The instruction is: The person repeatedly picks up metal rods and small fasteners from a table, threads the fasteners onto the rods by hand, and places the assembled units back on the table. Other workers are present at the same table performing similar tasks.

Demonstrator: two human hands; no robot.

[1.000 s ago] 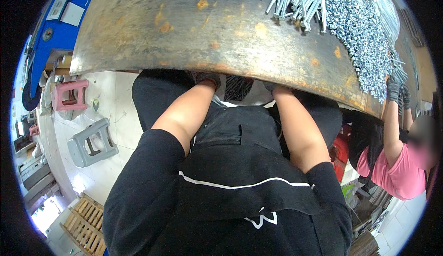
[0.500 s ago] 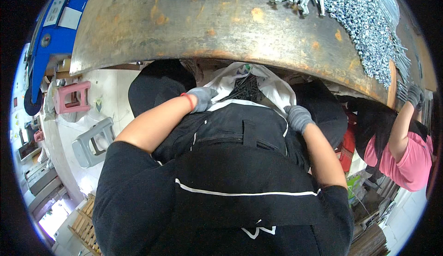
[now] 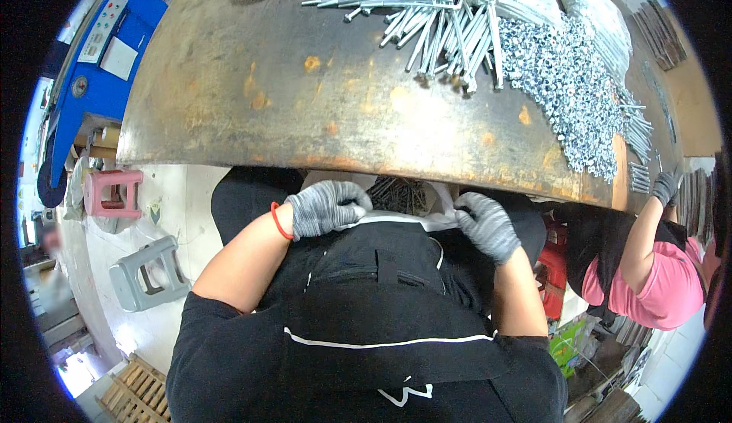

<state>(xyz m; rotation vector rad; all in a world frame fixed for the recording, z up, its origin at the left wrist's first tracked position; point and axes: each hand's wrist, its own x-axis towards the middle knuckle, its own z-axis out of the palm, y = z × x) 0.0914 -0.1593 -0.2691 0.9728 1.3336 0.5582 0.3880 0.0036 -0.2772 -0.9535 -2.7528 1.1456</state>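
2 gloved hands, left hand and right hand, pinch the white bag of bolts open in our lap; a slipped grip could spill them.

Even, bright daylight fills the scene; the rusty brown metal table shows soft sheen, no harsh glare. Fisheye bending curves its edge; black corners vignette, far rim blurs.
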